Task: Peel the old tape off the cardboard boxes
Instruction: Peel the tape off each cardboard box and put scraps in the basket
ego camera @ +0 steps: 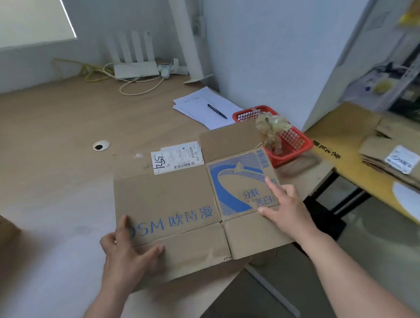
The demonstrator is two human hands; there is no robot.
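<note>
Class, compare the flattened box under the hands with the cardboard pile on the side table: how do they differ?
The flattened box lies alone, spread flat; the cardboard pile is several layers stacked. The box carries blue print; the pile looks plain brown. The left hand and right hand touch the box; neither touches the pile. Each bears a white label.

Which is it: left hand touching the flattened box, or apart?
Touching. Head view shows the left hand lying on the flattened box, fingers spread over its near-left corner.
</note>
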